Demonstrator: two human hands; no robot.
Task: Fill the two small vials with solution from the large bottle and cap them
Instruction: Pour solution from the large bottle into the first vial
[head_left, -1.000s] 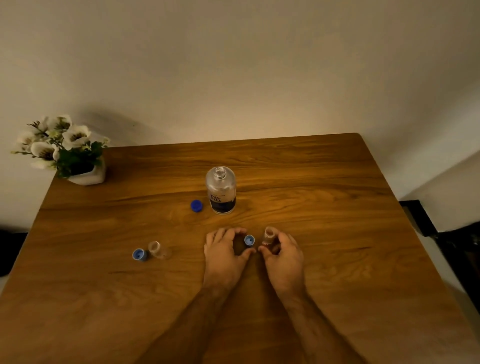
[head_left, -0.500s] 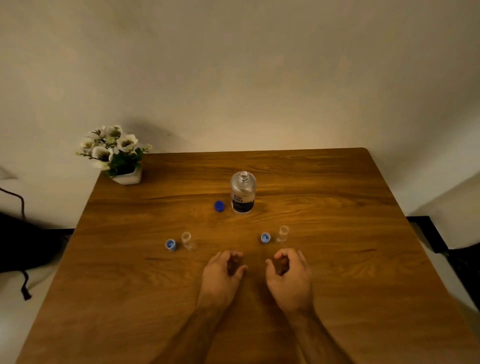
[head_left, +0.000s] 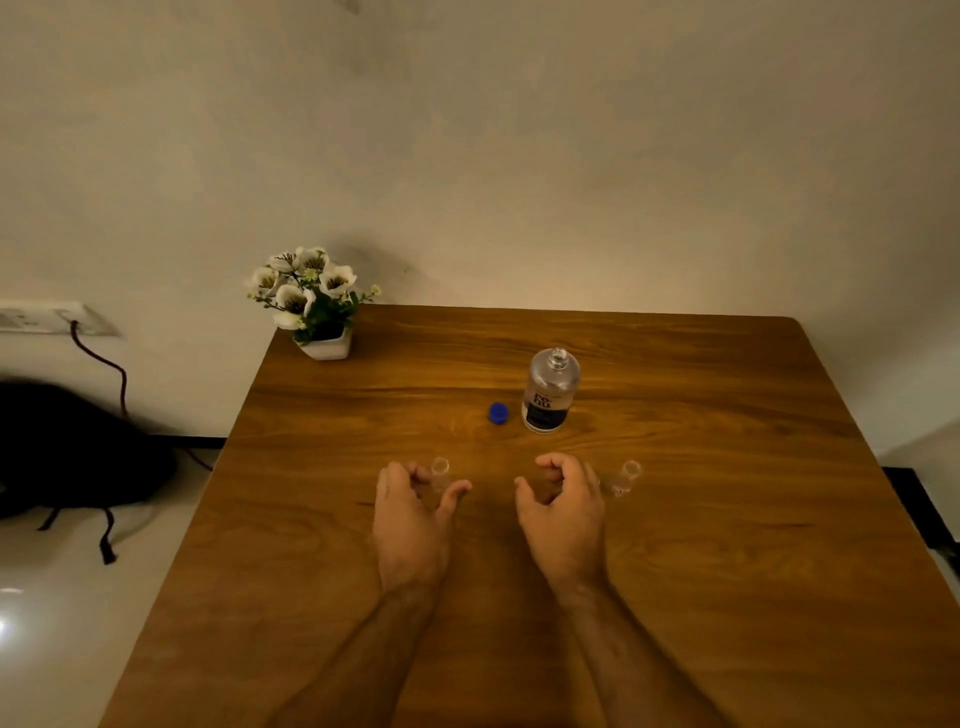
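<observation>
Looking down: I see both my hands low over the wooden table (head_left: 727, 519).
Left hand (head_left: 410, 525): fingers loosely curled, holding nothing, just in front of the left vial (head_left: 440, 469).
Right hand (head_left: 563, 514): fingers loosely curled, holding nothing.
Right vial (head_left: 626, 475): upright, no cap, just beside my right hand.
Big bottle (head_left: 549, 392): upright, open, mid table.
Blue cap (head_left: 498, 413): lying just left of the bottle.
Flower pot (head_left: 324, 345): far left corner.
</observation>
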